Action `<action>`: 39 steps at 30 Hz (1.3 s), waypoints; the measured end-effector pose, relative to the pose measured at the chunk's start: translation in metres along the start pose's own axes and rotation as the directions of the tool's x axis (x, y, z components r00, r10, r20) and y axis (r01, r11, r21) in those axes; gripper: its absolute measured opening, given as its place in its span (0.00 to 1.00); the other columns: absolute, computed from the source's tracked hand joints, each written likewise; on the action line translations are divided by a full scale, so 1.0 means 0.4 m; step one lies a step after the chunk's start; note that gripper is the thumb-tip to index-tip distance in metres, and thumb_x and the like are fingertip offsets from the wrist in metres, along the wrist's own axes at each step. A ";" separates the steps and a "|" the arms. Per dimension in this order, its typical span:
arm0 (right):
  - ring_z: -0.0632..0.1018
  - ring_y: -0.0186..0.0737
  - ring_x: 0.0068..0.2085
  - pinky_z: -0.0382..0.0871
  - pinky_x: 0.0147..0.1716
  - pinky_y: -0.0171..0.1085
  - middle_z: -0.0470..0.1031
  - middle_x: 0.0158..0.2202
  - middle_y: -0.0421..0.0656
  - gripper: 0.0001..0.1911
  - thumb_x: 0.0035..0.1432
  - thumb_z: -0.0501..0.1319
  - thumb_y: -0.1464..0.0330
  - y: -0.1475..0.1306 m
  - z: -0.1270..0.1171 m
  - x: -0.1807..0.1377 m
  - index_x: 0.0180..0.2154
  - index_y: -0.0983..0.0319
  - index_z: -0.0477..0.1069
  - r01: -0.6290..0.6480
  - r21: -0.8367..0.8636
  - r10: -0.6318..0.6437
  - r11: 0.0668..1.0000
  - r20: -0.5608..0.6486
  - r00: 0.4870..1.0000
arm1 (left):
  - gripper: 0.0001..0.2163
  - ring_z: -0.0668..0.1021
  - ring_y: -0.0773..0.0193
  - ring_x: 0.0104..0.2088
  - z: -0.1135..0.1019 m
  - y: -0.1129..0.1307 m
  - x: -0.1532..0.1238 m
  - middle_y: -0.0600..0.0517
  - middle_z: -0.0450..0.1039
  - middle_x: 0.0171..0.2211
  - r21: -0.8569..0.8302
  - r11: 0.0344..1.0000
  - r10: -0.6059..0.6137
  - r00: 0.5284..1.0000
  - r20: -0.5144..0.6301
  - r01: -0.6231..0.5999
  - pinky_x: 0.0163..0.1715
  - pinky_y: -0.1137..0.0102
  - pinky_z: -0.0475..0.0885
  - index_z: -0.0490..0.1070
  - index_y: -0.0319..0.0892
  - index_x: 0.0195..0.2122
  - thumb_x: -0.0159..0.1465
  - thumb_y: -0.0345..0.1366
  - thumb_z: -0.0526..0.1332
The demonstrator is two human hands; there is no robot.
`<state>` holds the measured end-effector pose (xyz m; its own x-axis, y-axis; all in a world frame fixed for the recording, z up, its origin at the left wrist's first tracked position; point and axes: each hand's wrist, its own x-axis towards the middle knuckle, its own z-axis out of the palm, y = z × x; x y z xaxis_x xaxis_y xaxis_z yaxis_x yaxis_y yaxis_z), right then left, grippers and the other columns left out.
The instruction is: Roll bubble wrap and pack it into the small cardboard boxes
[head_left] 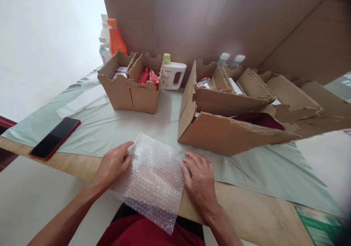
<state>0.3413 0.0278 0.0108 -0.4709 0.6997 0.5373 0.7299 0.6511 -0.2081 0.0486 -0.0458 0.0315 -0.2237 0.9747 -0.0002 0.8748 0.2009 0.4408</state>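
Observation:
A clear sheet of bubble wrap lies over the front edge of the table, its near corner hanging above my lap. My left hand is closed, pinching the wrap's left edge between thumb and bent fingers. At the right edge, my right hand has its thumb and bent fingertips on the wrap, gripping it lightly; part of that grip is hidden. Through the wrap, the cloth and the wooden edge show faintly.
A phone lies at left. Behind stand a small divided cardboard box, a white handled bottle and an orange bottle. A larger divided cardboard box stands at right, close beyond my right hand. Cardboard panels rise behind.

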 end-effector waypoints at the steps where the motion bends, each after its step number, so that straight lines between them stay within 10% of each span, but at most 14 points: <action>1: 0.78 0.49 0.50 0.66 0.47 0.46 0.82 0.46 0.48 0.11 0.74 0.54 0.70 -0.013 -0.003 0.023 0.40 0.60 0.74 0.018 0.002 -0.018 1.000 -0.036 0.999 | 0.22 0.78 0.60 0.28 -0.007 -0.004 -0.001 0.54 0.76 0.28 -0.020 1.000 0.002 0.999 -0.037 -0.002 0.33 0.68 0.71 0.73 0.40 0.57 0.63 0.33 0.52; 6: 0.80 0.45 0.37 0.69 0.37 0.41 0.83 0.40 0.46 0.14 0.75 0.52 0.68 -0.039 0.012 0.163 0.44 0.60 0.77 0.059 -0.114 -0.064 0.992 -0.046 0.997 | 0.19 0.78 0.61 0.28 -0.049 -0.039 0.038 0.55 0.75 0.28 -0.039 0.997 -0.075 0.956 -0.282 0.067 0.35 0.67 0.71 0.74 0.42 0.55 0.65 0.38 0.54; 10: 0.83 0.46 0.44 0.75 0.40 0.41 0.80 0.54 0.51 0.17 0.75 0.53 0.69 -0.020 0.018 0.171 0.60 0.63 0.71 0.089 -0.075 -0.094 0.993 -0.071 0.993 | 0.19 0.79 0.57 0.30 -0.049 -0.069 0.047 0.53 0.77 0.29 0.105 0.987 -0.105 0.981 -0.162 0.122 0.31 0.65 0.70 0.74 0.42 0.55 0.68 0.45 0.57; 16: 0.79 0.51 0.56 0.77 0.52 0.49 0.77 0.58 0.52 0.19 0.71 0.53 0.75 -0.069 0.013 0.129 0.58 0.61 0.73 0.182 0.106 -0.184 0.978 0.016 0.983 | 0.13 0.80 0.51 0.45 -0.019 -0.043 0.033 0.44 0.79 0.44 0.154 0.967 0.240 0.927 -0.289 -0.202 0.46 0.58 0.76 0.74 0.43 0.52 0.73 0.39 0.55; 20: 0.69 0.55 0.66 0.72 0.59 0.53 0.70 0.66 0.55 0.19 0.69 0.55 0.75 -0.139 0.089 0.193 0.59 0.65 0.73 0.236 0.204 -0.277 0.950 0.202 0.939 | 0.16 0.73 0.42 0.60 0.020 -0.007 0.073 0.36 0.72 0.60 0.212 0.889 0.439 0.888 -0.140 -0.406 0.58 0.48 0.71 0.72 0.40 0.58 0.69 0.32 0.57; 25: 0.66 0.59 0.69 0.68 0.63 0.57 0.67 0.67 0.58 0.25 0.68 0.64 0.65 -0.092 0.156 0.186 0.63 0.67 0.69 0.170 0.158 -0.221 0.973 0.407 0.886 | 0.19 0.71 0.40 0.63 0.043 -0.021 0.084 0.38 0.70 0.63 0.158 0.913 0.382 0.924 -0.014 -0.375 0.60 0.44 0.69 0.71 0.42 0.60 0.69 0.39 0.59; 32: 0.74 0.54 0.62 0.74 0.53 0.51 0.72 0.63 0.56 0.19 0.72 0.54 0.70 0.048 0.001 -0.011 0.61 0.64 0.70 0.202 0.109 -0.226 0.973 0.304 0.925 | 0.19 0.70 0.41 0.64 0.034 -0.038 0.087 0.39 0.69 0.64 0.099 0.926 0.366 0.930 0.004 -0.365 0.62 0.44 0.67 0.70 0.44 0.60 0.68 0.40 0.60; 39: 0.73 0.56 0.64 0.74 0.53 0.53 0.72 0.64 0.54 0.20 0.68 0.52 0.79 0.000 -0.018 -0.002 0.54 0.60 0.75 0.379 0.258 -0.450 0.889 0.328 0.831 | 0.16 0.73 0.47 0.63 0.000 -0.035 0.043 0.42 0.73 0.61 -0.069 0.898 0.426 0.898 -0.112 -0.434 0.62 0.48 0.70 0.74 0.46 0.57 0.69 0.36 0.60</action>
<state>0.3452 0.0251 0.0162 -0.8821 0.3849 0.2716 0.3423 0.9198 -0.1919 0.0326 -0.0318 0.0254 0.1236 0.9497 0.2877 0.8534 -0.2497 0.4576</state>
